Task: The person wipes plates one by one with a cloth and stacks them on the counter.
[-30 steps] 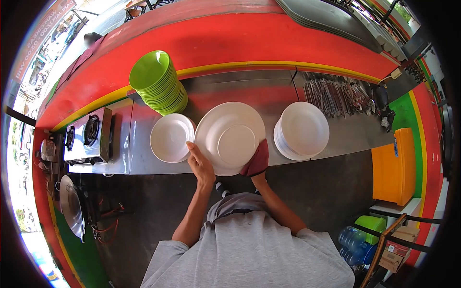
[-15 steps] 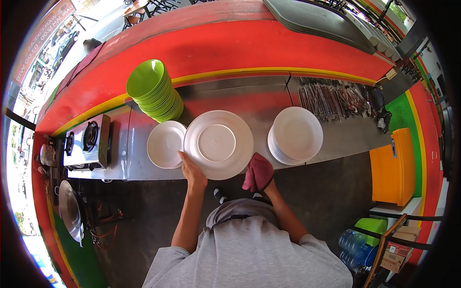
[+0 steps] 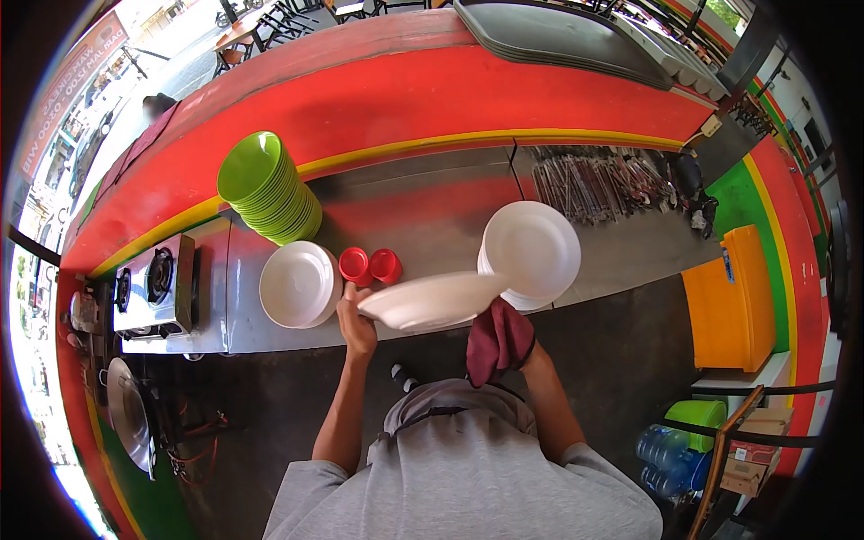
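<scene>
My left hand (image 3: 357, 326) grips the left rim of a white plate (image 3: 432, 300), which is tilted almost edge-on and slightly blurred. A maroon cloth (image 3: 495, 344) covers much of my right hand (image 3: 533, 358), which holds it at the plate's right end. Behind the plate, to the right, stands a stack of white plates (image 3: 538, 247). White bowls (image 3: 301, 283) sit left of my left hand. Between those bowls and the plate are two small red cups (image 3: 355, 264). Farther back on the left rises a tall, leaning stack of green bowls (image 3: 270, 191).
The steel counter (image 3: 423, 211) runs along a red wall. A gas stove (image 3: 157, 286) stands at its left end, bundled cutlery (image 3: 603, 184) at the right. Dark trays (image 3: 567, 45) lie on the ledge above. A yellow bin (image 3: 733, 301) is on the right.
The plate has turned from underside-up to nearly edge-on, uncovering the red cups. The cloth in my right hand now hangs more loosely at the plate's end. The view has shifted slightly.
</scene>
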A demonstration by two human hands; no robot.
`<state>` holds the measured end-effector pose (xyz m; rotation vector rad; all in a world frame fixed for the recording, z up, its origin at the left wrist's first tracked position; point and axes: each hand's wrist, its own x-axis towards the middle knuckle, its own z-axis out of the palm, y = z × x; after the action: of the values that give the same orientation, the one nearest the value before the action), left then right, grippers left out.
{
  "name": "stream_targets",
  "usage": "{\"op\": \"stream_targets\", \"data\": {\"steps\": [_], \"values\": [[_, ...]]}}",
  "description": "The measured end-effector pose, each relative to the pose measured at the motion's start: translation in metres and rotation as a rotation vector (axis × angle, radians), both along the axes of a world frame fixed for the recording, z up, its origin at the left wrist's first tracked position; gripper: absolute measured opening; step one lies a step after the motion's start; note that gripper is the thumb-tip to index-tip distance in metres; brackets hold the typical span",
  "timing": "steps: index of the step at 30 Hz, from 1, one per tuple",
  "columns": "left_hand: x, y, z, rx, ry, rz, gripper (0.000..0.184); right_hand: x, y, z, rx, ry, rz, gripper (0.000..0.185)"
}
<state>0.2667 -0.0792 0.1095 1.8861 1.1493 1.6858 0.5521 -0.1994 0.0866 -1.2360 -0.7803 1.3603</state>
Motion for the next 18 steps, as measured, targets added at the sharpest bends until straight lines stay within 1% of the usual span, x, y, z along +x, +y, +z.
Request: {"op": "stream_targets", "data": {"steps": [1, 2, 3, 4, 7, 8, 10, 11, 12, 13, 14, 15, 16, 17, 18], "values": [[0.008, -0.002, 0.020, -0.101, -0.163, -0.251, 0.035, 0.008, -0.003, 0.004, 0.047, -0.014, 0.082, 0.045], [0.016, -0.003, 0.040, -0.222, -0.317, -0.455, 0.043, 0.018, -0.005, 0.013, 0.094, -0.029, 0.163, 0.047], [0.032, -0.006, 0.069, -0.201, -0.320, -0.619, 0.047, 0.024, -0.001, 0.027, 0.208, -0.227, 0.222, 0.045], [0.050, -0.012, 0.084, -0.170, -0.402, -0.517, 0.050, 0.030, 0.003, 0.040, 0.327, -0.425, 0.254, 0.044], [0.064, -0.012, 0.094, -0.052, -0.365, -0.618, 0.045, 0.050, -0.019, 0.021, 0.325, -0.595, 0.123, 0.036], [0.068, -0.014, 0.098, -0.101, -0.327, -0.641, 0.042, 0.054, -0.023, 0.014, 0.309, -0.488, 0.071, 0.024], [0.080, -0.011, 0.097, -0.040, -0.203, -0.636, 0.039, 0.061, -0.023, 0.014, 0.096, 0.106, -0.015, 0.024], [0.086, -0.010, 0.096, -0.010, -0.142, -0.633, 0.038, 0.067, -0.024, 0.015, 0.044, 0.234, -0.025, 0.026], [0.093, -0.012, 0.094, -0.059, -0.115, -0.594, 0.028, 0.071, -0.025, 0.021, -0.010, 0.361, -0.043, 0.028], [0.102, -0.013, 0.093, -0.106, -0.088, -0.556, 0.024, 0.074, -0.024, 0.046, -0.005, 0.320, -0.029, 0.030], [0.111, -0.015, 0.091, -0.153, -0.061, -0.517, 0.028, 0.079, -0.025, 0.061, -0.002, 0.280, -0.014, 0.033], [0.117, -0.016, 0.090, -0.200, -0.031, -0.478, 0.038, 0.085, -0.027, 0.063, -0.059, 0.170, -0.085, 0.032], [0.120, -0.016, 0.079, -0.316, -0.030, -0.538, 0.046, 0.091, -0.029, 0.064, -0.117, 0.061, -0.156, 0.031], [0.123, -0.017, 0.068, -0.434, -0.026, -0.589, 0.059, 0.098, -0.031, 0.057, -0.091, -0.129, -0.193, 0.032], [0.134, -0.021, 0.059, -0.543, -0.150, -0.610, 0.059, 0.106, -0.033, 0.049, -0.080, -0.324, -0.239, 0.033]]}}
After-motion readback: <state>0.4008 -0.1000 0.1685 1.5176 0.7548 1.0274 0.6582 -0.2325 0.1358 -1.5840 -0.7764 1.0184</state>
